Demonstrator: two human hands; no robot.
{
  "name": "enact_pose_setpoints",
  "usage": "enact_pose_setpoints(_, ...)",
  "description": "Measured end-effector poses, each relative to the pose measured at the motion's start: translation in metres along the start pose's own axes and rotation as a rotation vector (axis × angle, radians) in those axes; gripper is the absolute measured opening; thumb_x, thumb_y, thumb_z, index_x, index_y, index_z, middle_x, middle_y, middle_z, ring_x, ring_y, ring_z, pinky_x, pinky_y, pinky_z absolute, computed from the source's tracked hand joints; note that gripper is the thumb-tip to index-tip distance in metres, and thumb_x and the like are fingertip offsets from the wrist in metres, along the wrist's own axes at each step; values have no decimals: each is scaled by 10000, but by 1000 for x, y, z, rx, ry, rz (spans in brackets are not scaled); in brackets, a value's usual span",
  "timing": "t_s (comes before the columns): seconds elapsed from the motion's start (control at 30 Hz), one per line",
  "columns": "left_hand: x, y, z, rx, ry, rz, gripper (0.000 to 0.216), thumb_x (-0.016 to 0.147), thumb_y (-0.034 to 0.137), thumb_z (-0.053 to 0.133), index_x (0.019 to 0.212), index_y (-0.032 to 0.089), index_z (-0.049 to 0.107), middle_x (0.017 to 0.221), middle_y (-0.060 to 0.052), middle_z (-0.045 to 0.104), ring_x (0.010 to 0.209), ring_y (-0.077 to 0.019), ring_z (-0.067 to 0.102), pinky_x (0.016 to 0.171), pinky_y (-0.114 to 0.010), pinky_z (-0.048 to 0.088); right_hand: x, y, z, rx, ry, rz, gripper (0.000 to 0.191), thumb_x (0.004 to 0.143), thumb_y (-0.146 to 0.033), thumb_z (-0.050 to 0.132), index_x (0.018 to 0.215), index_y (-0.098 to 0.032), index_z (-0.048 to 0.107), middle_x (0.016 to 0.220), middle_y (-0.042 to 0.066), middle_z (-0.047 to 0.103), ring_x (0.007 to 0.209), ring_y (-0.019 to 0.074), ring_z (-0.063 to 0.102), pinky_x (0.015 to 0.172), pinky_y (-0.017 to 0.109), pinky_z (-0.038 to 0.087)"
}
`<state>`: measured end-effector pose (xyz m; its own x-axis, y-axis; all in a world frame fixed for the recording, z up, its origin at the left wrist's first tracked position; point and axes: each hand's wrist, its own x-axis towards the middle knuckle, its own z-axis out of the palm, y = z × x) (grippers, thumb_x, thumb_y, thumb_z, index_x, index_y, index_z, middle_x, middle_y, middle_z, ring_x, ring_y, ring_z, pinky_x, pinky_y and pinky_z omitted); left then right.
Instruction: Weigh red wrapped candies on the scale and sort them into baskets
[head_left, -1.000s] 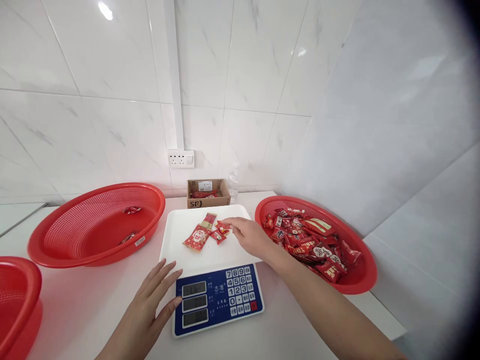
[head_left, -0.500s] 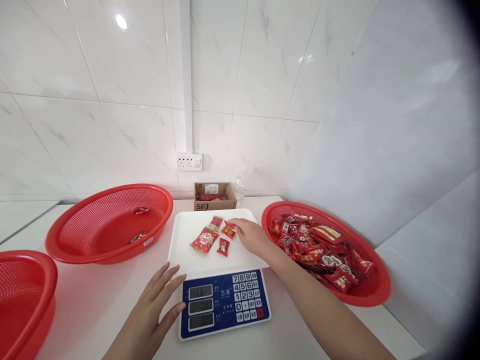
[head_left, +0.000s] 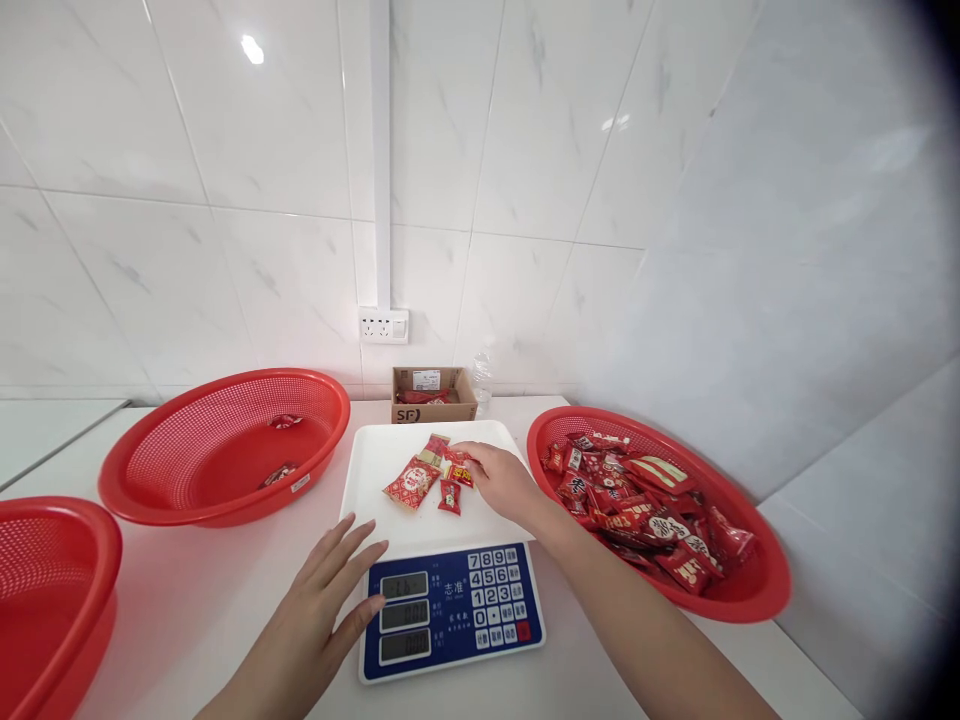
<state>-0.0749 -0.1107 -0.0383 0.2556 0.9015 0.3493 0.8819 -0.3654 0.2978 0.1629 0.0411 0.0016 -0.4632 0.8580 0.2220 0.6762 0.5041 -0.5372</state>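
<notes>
My right hand reaches over the white pan of a digital scale, its fingers closed on the edge of a small red-and-yellow snack packet. Beside that packet lie a larger red patterned packet, a red packet with a pale beige part and a small red packet. My left hand is open with spread fingers and holds nothing. Its fingertips hover by the left edge of the scale's blue keypad panel; contact cannot be made out.
A red basket at the right holds many red packets. Another red basket at the left has a couple of packets inside; part of a third basket shows nearer. Behind the scale stand a cardboard box and a clear plastic bottle.
The whole view has shifted slightly. The small red-and-yellow packet under my right fingers has turned a little and sits closer to the small red packet. My left hand stays open by the panel.
</notes>
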Motion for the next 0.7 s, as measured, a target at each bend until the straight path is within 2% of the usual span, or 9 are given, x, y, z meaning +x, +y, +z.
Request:
enact_pose_setpoints(0.2, 51, 15, -12, -16, -193, 193, 457, 876, 374, 471, 1325, 314, 407, 1448, -38, 351, 1348, -268, 237, 1054, -530, 285, 15, 19, 1, 55, 44, 71, 362, 827, -155, 403, 1134, -237, 576, 1139, 17, 633, 1038, 161, 575, 896, 296, 429)
enact_pose_setpoints(0.33, 82, 15, -7, -37, -301, 229, 495, 861, 416, 486, 1328, 271, 409, 1460, -74, 319, 1352, -276, 225, 1066, -524, 259, 21, 28, 0, -24, 34, 131, 380, 811, -170, 451, 1174, -190, 566, 1183, 79, 604, 1102, 202, 532, 936, 353, 401)
enact_pose_setpoints(0.43, 97, 9, 5, -58, -295, 204, 481, 846, 393, 514, 1302, 254, 448, 1430, -86, 379, 1333, -282, 280, 1057, -501, 290, 20, 27, 2, -57, 43, 64, 362, 810, -177, 477, 1153, -182, 594, 1221, 86, 577, 1169, 218, 468, 991, 371, 345)
enact_pose_setpoints(0.53, 106, 5, 13, -63, -264, 193, 430, 835, 333, 530, 1252, 228, 504, 1357, -97, 481, 1293, -279, 363, 1036, -476, 331, 15, 23, 5, -84, 1, -65, 305, 819, -188, 493, 1086, -200, 640, 1136, 73, 624, 1106, 212, 509, 967, 362, 368)
enact_pose_setpoints(0.7, 114, 3, 15, -76, -226, 188, 358, 844, 213, 470, 1193, 205, 547, 1229, -95, 581, 1162, -244, 502, 973, -416, 410, 4, 7, 9, -122, -62, -154, 270, 821, -250, 541, 1063, -222, 657, 1172, 79, 608, 1140, 242, 481, 977, 402, 361)
